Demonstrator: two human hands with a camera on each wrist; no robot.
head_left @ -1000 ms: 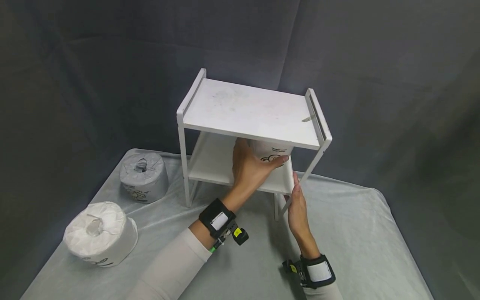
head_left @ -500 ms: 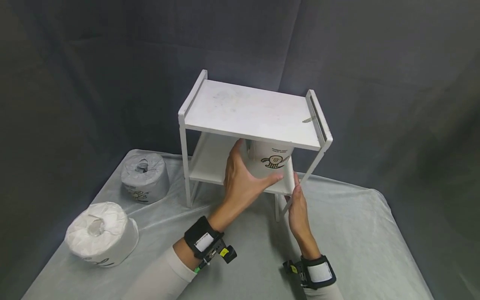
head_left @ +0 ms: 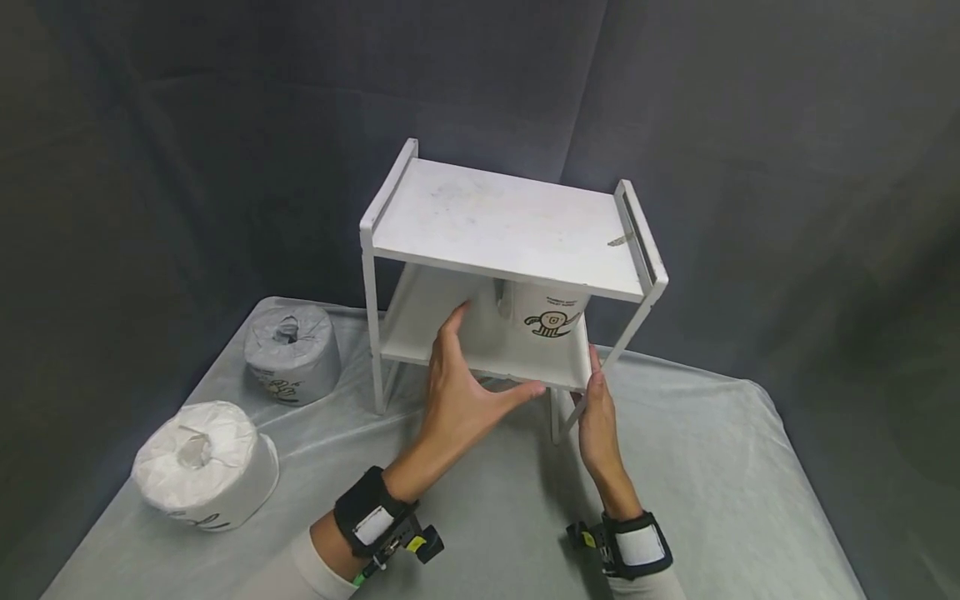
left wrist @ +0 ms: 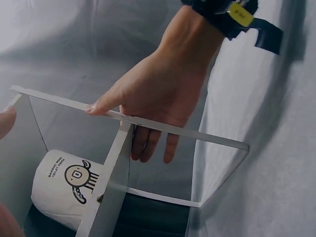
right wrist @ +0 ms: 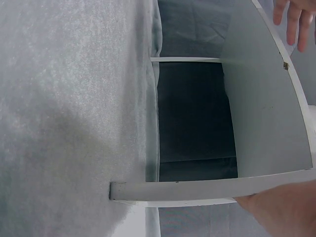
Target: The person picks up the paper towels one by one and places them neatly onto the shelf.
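Observation:
A white two-tier shelf rack stands on the cloth-covered table. On the right part of its lower tier sits a paper-wrapped toilet roll printed with a cartoon figure; the upper tier hides its top. My left hand is in front of the lower tier, to the roll's left and apart from it, thumb and fingers spread wide. At the rack's right front leg, my right hand holds the frame. In the left wrist view, the right thumb lies on the leg and its fingers extend past it.
Two more wrapped toilet rolls stand at the table's left: a greyish one farther back and a white one nearer. Dark grey fabric hangs behind the rack and at both sides.
My left hand has let go of the toilet roll and drawn back toward the lower left, its fingers spreading. The roll stays on the lower tier. My right hand stays in place.

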